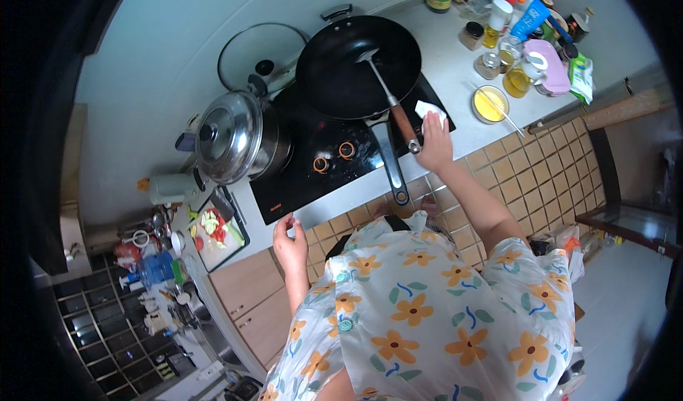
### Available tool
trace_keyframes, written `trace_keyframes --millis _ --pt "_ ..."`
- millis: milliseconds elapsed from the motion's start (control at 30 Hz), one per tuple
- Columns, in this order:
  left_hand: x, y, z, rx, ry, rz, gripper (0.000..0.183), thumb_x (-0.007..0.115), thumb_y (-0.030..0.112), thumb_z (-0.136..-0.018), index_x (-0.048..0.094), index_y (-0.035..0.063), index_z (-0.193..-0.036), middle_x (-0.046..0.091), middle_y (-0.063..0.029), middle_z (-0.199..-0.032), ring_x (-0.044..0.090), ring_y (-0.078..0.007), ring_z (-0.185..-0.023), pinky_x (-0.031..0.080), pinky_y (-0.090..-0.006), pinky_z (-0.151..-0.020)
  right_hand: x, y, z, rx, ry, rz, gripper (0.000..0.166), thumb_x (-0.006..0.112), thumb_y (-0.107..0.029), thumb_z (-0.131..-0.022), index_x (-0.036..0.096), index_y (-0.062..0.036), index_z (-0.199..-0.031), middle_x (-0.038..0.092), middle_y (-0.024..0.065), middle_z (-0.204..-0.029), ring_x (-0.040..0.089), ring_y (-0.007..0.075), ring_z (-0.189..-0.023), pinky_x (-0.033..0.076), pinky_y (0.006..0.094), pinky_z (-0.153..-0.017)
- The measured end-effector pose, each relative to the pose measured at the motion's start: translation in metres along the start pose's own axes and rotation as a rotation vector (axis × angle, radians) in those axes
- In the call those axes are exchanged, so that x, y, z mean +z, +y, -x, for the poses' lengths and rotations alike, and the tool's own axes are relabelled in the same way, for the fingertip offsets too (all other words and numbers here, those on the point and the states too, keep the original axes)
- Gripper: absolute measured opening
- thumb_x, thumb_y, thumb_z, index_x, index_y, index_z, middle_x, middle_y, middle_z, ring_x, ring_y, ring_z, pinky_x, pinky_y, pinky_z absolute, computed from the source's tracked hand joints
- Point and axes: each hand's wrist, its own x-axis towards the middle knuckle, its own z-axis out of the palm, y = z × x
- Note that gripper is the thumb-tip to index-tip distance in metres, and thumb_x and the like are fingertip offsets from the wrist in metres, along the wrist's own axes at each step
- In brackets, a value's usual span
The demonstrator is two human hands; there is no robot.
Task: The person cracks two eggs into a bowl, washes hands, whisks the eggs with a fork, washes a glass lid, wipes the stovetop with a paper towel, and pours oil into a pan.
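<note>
My right hand (436, 144) lies over a folded white paper tissue (427, 107) at the right edge of the black glass cooktop (341, 171). Close beside that hand is the wooden handle of a metal wok spatula (403, 121), whose blade rests in a black wok (357, 75). The wok's long handle (388, 158) points toward me over the counter edge. My left hand (291, 243) hovers near the cooktop's front left corner, fingers loosely bent and apart, holding nothing. Two orange-ringed knobs (333, 158) sit between the hands.
A lidded steel pot (232, 139) stands on the left of the cooktop, with a glass lid (261, 54) behind it. Further left, a cutting board (216, 254) bears chopped vegetables and a cleaver (223, 205). At right are a bowl of beaten egg (490, 105) with chopsticks and several bottles and jars.
</note>
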Motion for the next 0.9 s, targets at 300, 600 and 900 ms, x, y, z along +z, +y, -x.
trace_keyframes --millis 300,600,900 --pt "0.005 0.002 -0.004 -0.002 -0.107 0.047 0.024 0.063 0.014 -0.085 0.063 0.0027 -0.106 0.067 -0.0094 -0.088 0.063 -0.0187 -0.083 0.049 -0.0311 -0.075 0.075 -0.16 0.049 -0.759 -0.364 -0.293 0.075 0.065 -0.044 -0.077 0.043 0.0057 -0.13 0.041 0.0172 -0.139 0.03 0.0288 -0.136 0.013 0.0422 -0.115" --pt "0.009 -0.002 -0.009 0.079 -0.126 0.003 0.023 0.063 0.014 -0.085 0.063 0.0038 -0.105 0.066 -0.0074 -0.082 0.063 -0.0162 -0.079 0.045 -0.028 -0.06 -0.027 -0.028 0.02 0.04 -0.281 0.014 0.066 0.063 -0.036 -0.082 0.042 0.0019 -0.131 0.039 0.0205 -0.139 0.035 0.0351 -0.131 0.023 0.0484 -0.11" --pt "0.005 -0.016 0.005 -0.034 -0.147 0.038 0.022 0.063 0.013 -0.083 0.064 0.0028 -0.103 0.066 -0.0116 -0.085 0.063 -0.0261 -0.081 0.049 -0.0345 -0.076 0.067 -0.085 0.095 -0.563 -0.466 -0.297 0.072 0.062 -0.032 -0.081 0.033 0.0036 -0.137 0.034 0.0215 -0.143 0.033 0.0324 -0.134 0.025 0.0422 -0.111"
